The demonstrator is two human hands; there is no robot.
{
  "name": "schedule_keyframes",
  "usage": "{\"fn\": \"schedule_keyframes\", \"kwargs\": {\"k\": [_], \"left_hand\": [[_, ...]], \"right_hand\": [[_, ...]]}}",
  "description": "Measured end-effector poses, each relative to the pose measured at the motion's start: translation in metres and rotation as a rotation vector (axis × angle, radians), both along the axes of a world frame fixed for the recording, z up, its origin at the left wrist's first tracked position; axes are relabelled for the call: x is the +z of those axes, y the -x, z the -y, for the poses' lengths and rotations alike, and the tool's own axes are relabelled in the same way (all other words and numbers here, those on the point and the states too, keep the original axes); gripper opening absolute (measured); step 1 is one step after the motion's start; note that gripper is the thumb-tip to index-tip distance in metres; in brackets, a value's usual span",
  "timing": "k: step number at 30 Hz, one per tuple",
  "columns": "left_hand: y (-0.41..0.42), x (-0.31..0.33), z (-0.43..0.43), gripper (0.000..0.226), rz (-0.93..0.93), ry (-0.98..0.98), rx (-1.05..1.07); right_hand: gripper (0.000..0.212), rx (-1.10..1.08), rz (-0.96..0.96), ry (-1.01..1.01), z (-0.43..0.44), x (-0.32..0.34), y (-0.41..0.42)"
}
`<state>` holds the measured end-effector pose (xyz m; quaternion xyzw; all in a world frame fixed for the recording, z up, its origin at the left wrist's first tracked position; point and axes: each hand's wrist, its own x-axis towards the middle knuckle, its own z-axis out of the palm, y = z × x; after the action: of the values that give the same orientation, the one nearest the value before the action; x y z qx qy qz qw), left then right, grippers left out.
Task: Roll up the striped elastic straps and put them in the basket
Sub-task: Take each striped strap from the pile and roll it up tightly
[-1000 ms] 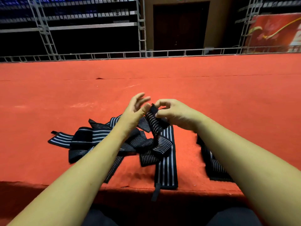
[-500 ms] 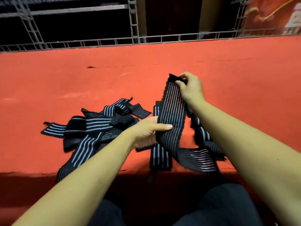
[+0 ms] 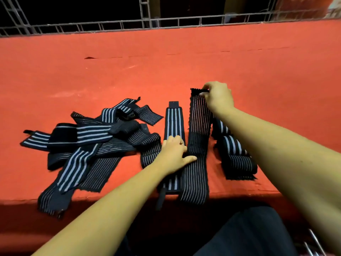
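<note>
We have one thin-striped strap [image 3: 198, 145] laid straight on the red worktop [image 3: 184, 61], running from 6 o'clock to 12 o'clock, with its near end hanging a little over the front edge. The right hand [image 3: 218, 97] pinches the far end at 12 o'clock, so its grip is narrow and closed on the strap. The left hand [image 3: 175, 154] presses on the strap's left edge near the middle, and its grip is wide, holding nothing.

At 9 o'clock of this strap lies a wide-striped strap [image 3: 174, 121], just beside it, and further at 9 o'clock the tangled pile of straps [image 3: 96, 141]. At 3 o'clock more folded straps [image 3: 234, 154] lie partly under the right forearm. We do not see the basket clearly.

We judge the strap to be light, soft and stretchy. It will go slack and twist easily, so we should take it at the far end, across its full width, and roll it tight while the other hand keeps it flat.
</note>
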<state>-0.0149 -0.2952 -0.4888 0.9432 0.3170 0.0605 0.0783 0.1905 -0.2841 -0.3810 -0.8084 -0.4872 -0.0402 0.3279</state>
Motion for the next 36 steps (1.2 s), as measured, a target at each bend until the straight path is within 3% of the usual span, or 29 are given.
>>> {"fn": "schedule_keyframes", "kwargs": {"k": [2, 5, 8, 13, 18, 24, 28, 30, 33, 36], "left_hand": [[-0.002, -0.014, -0.01, 0.06, -0.035, -0.074, 0.032], [-0.001, -0.03, -0.011, 0.07, 0.148, -0.015, 0.057], [0.002, -0.037, -0.01, 0.089, 0.175, -0.075, 0.0], [0.002, -0.044, -0.014, 0.077, 0.154, -0.146, -0.053], [0.002, -0.047, -0.014, 0.075, 0.185, -0.165, -0.056], [0.002, -0.039, -0.008, 0.067, 0.215, -0.131, -0.034], [0.014, -0.026, 0.002, 0.037, 0.691, 0.043, 0.162], [0.029, -0.015, 0.003, 0.027, 0.864, 0.028, 0.279], [0.06, -0.003, -0.012, 0.022, 0.809, -0.077, 0.422], [0.094, -0.01, -0.033, 0.034, 0.61, -0.044, 0.621]], "right_hand": [[0.016, 0.028, -0.029, 0.043, -0.019, -0.01, -0.007], [0.022, 0.039, -0.064, 0.12, -0.049, -0.027, -0.018], [0.028, 0.034, -0.094, 0.207, -0.078, -0.053, -0.03], [0.033, 0.036, -0.201, 0.306, -0.109, -0.092, -0.032], [0.019, -0.056, -0.161, 0.276, -0.113, -0.113, -0.026], [0.045, -0.002, -0.191, 0.37, -0.089, -0.096, -0.004], [0.029, 0.089, -0.209, 0.253, -0.061, -0.078, 0.028], [0.019, 0.197, -0.292, 0.232, -0.044, -0.074, 0.055], [0.022, 0.381, -0.456, 0.276, -0.023, -0.077, 0.095], [0.033, 0.507, -0.398, 0.382, -0.009, -0.08, 0.129]]}}
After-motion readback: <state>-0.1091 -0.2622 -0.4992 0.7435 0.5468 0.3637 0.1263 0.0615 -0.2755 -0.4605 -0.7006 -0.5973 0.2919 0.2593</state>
